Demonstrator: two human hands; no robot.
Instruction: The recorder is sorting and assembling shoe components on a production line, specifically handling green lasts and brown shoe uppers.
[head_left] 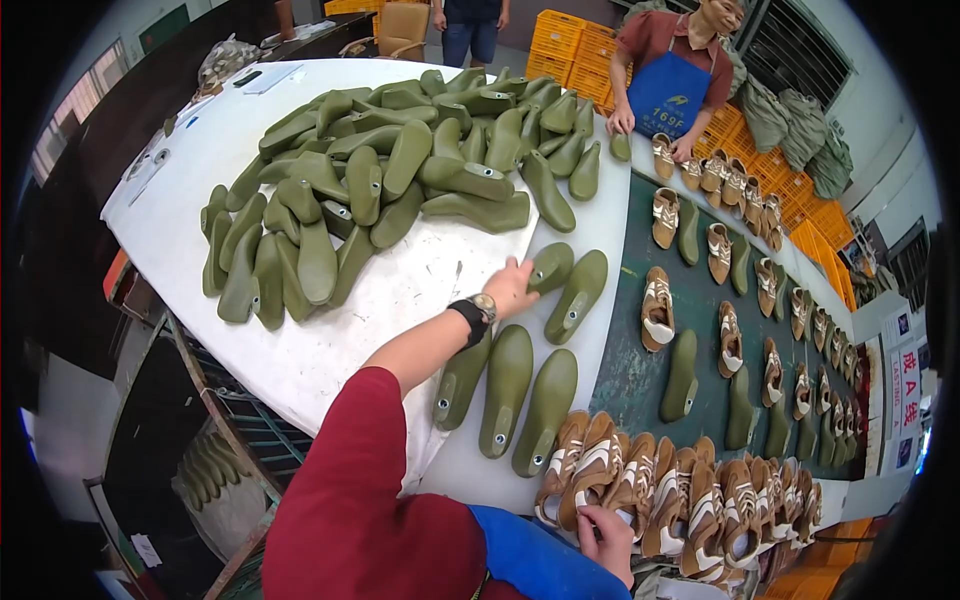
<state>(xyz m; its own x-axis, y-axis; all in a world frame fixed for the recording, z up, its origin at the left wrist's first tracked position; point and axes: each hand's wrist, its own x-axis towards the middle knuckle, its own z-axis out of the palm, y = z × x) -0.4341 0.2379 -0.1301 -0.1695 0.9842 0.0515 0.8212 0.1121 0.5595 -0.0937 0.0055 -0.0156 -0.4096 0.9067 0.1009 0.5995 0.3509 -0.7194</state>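
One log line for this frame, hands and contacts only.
left hand: gripping green shoe last on white table | right hand: on tan shoe upper

The left hand [510,288] covers the near end of the green shoe form [551,267] it grips, and its fingertips are out of sight behind that form. The right hand [605,540], low in the frame, hides the heel of one brown-and-white shoe upper [598,470], and its wrist is lost behind the blue sleeve [535,560]. In the big pile [400,170] at upper centre, many forms lie buried under others. Toward the right edge the row of shoes [820,370] shrinks too small to tell apart. The co-worker [675,70] at top is cut off by the frame's upper edge.
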